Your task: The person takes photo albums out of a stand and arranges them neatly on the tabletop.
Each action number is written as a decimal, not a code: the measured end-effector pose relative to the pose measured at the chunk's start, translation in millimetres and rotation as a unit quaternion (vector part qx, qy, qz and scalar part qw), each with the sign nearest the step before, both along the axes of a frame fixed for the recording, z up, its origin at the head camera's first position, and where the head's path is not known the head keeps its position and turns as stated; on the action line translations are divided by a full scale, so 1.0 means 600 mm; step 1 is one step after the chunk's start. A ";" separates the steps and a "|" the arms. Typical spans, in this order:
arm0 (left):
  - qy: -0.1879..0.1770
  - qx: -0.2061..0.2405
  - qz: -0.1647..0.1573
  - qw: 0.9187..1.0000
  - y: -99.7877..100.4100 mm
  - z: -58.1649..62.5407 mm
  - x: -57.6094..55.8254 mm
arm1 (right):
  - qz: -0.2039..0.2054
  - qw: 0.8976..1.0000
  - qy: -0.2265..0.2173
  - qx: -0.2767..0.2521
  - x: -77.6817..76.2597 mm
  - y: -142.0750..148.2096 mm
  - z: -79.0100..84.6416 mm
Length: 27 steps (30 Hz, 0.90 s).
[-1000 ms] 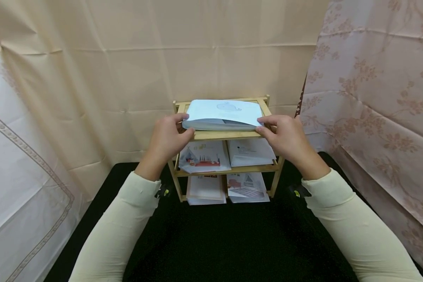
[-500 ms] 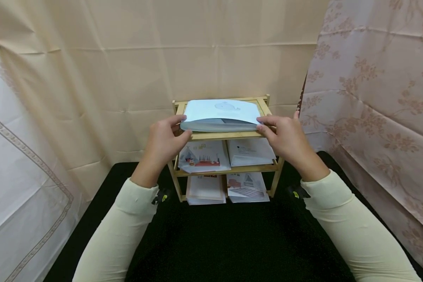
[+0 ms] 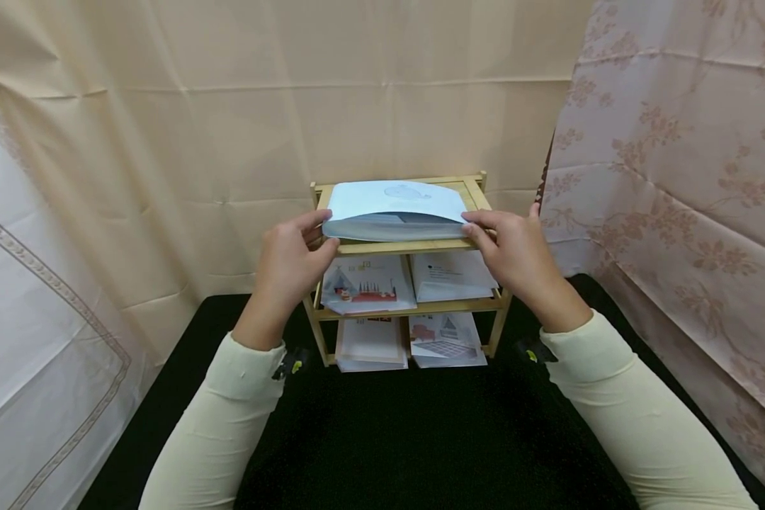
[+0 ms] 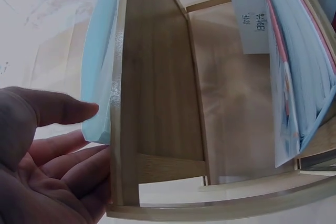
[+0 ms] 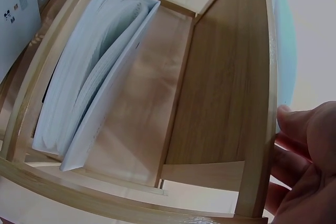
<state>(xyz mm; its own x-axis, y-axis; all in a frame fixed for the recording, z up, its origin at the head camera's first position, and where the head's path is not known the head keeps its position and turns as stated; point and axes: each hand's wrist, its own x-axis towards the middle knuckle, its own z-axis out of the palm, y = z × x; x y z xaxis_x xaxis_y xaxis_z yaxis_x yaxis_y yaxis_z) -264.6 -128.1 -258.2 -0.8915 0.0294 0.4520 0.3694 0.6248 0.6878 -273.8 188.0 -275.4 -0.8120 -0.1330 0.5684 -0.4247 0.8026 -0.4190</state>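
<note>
A pale blue folder-like pouch point(image 3: 395, 205) with a whale drawing on its flap lies flat on the top board of a small wooden shelf point(image 3: 392, 248). Its front edge gapes, showing something grey inside. My left hand point(image 3: 290, 255) holds its left end, thumb at the front corner and forefinger at the side. In the left wrist view the thumb point(image 4: 79, 109) overlaps the pouch, with the other fingers beside the shelf board. At the right end, my right hand point(image 3: 516, 248) holds the pouch between thumb and forefinger. The right wrist view shows this thumb point(image 5: 294, 121) against its edge.
The middle tier holds a printed white packet point(image 3: 370, 283) and a plainer white one point(image 3: 452, 276). Printed packets point(image 3: 445, 340) also lie on the lowest tier. A beige curtain point(image 3: 382, 127) hangs behind, a floral one point(image 3: 676, 177) at right. Black cloth point(image 3: 382, 439) covers the tabletop.
The pouch has slid slightly left along the top board. My left hand has shifted left with it, and my right hand has moved only a little left.
</note>
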 end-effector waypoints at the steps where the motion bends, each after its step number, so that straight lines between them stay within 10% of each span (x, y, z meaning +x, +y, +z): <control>1: 0.001 0.002 0.002 1.000 0.000 0.000 0.000 | -0.002 1.000 0.001 0.000 -0.001 -0.001 0.000; 27: 0.116 0.056 0.043 0.991 0.004 -0.003 0.011 | -0.008 0.999 0.001 0.031 -0.009 -0.014 0.008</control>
<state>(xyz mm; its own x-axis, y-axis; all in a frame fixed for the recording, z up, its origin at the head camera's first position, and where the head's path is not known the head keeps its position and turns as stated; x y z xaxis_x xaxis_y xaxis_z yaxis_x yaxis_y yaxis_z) -257.9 -125.5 -259.9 -0.7598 -0.1037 0.6419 0.4747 0.5861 0.6566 -279.4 179.3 -270.8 -0.8128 -0.1552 0.5615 -0.4128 0.8336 -0.3672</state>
